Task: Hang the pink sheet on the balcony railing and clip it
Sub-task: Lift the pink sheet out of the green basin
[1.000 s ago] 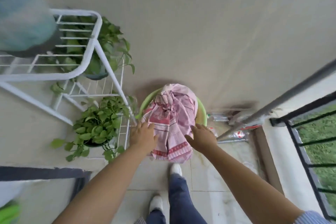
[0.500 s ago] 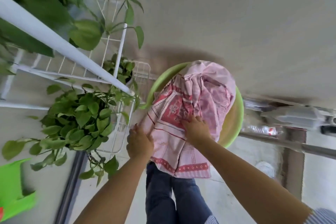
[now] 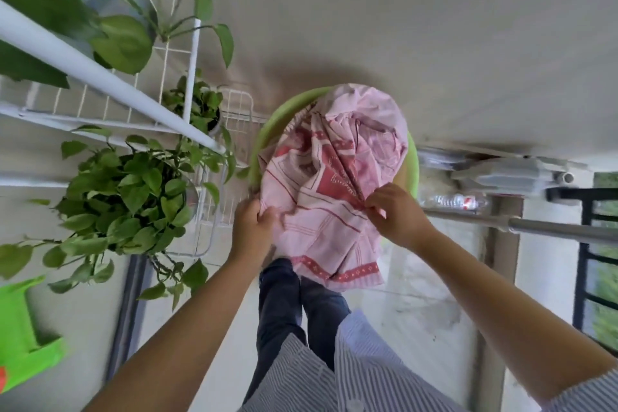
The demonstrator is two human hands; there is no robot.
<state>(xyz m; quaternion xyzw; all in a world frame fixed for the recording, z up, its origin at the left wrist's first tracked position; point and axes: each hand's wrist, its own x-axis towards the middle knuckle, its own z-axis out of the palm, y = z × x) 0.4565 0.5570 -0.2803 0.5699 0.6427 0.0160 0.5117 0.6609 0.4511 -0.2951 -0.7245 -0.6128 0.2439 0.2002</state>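
Observation:
The pink sheet (image 3: 334,184), patterned with red bands, lies bunched in a light green basin (image 3: 267,130) on the floor by the wall, its lower edge hanging over the near rim. My left hand (image 3: 252,227) grips the sheet's left side in a fist. My right hand (image 3: 393,211) pinches a fold near its middle right. The balcony railing (image 3: 588,237), black bars with a silver top rail (image 3: 551,227), runs along the right edge. No clips are visible.
A white wire plant rack (image 3: 140,100) with leafy potted plants (image 3: 130,197) stands close on the left. A bright green plastic stool (image 3: 23,328) sits at the lower left. Plastic bottles (image 3: 451,201) and grey clutter lie by the wall behind the railing.
The view has dropped closer to the basin. Both hands went from resting flat on the sheet to closing on it, gathering the cloth into folds.

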